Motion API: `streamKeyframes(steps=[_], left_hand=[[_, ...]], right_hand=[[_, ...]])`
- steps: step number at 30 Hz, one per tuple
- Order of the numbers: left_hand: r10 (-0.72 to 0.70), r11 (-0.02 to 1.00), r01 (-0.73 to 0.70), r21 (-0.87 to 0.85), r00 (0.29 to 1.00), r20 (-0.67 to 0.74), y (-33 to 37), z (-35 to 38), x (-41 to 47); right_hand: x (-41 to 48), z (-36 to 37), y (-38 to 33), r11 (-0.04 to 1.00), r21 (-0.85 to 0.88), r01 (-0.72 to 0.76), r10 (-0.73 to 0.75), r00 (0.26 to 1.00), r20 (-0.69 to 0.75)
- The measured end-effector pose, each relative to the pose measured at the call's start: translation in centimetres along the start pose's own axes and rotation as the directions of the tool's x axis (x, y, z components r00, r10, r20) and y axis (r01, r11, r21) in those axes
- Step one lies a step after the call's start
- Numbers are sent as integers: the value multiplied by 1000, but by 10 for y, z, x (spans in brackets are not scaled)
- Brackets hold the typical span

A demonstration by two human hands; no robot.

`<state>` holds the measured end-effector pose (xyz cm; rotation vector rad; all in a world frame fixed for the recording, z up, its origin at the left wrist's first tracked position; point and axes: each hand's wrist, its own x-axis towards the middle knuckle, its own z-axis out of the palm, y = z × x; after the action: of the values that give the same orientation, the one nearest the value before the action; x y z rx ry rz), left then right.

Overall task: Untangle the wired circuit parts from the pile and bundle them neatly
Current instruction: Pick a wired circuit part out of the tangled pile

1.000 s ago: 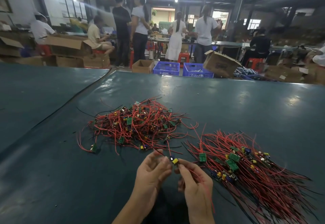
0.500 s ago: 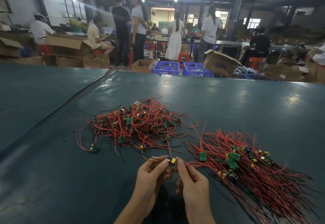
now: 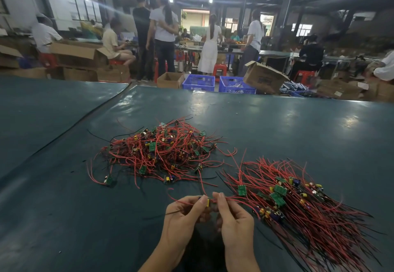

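Observation:
A tangled pile (image 3: 162, 152) of red and black wires with small green boards lies on the dark green table (image 3: 277, 131), ahead and to the left. To the right, a straightened heap (image 3: 298, 207) of the same parts lies fanned out with its wires running toward the lower right. Between them, near the table's front, my left hand (image 3: 183, 216) and my right hand (image 3: 234, 218) pinch one small wired circuit part (image 3: 207, 202) with a yellow component between fingertips. Its red wires trail left, right and up toward the tangled pile.
A seam (image 3: 89, 118) runs diagonally across the table at the left. Beyond the far edge stand blue crates (image 3: 199, 83), cardboard boxes (image 3: 263, 77), red stools and several people at other tables.
Both hands stay together on the small part and have shifted slightly toward me; the wires from it now stretch out sideways. The piles have not moved.

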<state>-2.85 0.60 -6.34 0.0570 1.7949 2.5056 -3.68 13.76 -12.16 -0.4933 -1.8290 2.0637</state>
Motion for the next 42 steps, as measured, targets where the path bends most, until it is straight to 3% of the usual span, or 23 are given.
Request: streamKeyframes(steps=[5,8,10,14,17,19,24,32,35,39,42], left_hand=[[17,999,-18,-29,999,-43,3,-2,0],[26,999,-28,-36,998,-56,5,-5,1],[36,999,-38,-36,998,-56,4,-6,1],[50,997,-53,-50,997,-60,2,-5,2],[58,998,-58,-3,998,22,3,-4,1],[54,998,-56,30,996,77,4,-4,0],[62,997,-66,51,995,76,5,-2,-1],[44,998,-44,-54,999,-7,4,-7,5],[6,992,-12,-127,999,-52,5,-7,7],[-74,944,34,-327,991,-113,11,-13,12],[-160,913,128,-387,986,-52,17,-15,12]], right_hand=[[-9,-9,-37,983,183,0,11,998,-61],[-16,-12,-57,917,392,-75,125,987,-104],[-19,-10,-65,893,444,-81,151,981,-125],[-33,3,-68,946,322,-46,77,993,-85],[-48,17,-65,990,137,42,-50,997,52],[-51,22,-62,992,85,91,-97,993,70],[-45,17,-66,982,184,-51,53,999,-9],[-24,-12,-72,910,413,-30,103,982,-156],[-27,-9,-71,919,393,7,30,995,-90],[-37,-3,-70,926,376,-23,-32,990,138],[-39,-1,-71,908,419,-29,-52,982,182]])
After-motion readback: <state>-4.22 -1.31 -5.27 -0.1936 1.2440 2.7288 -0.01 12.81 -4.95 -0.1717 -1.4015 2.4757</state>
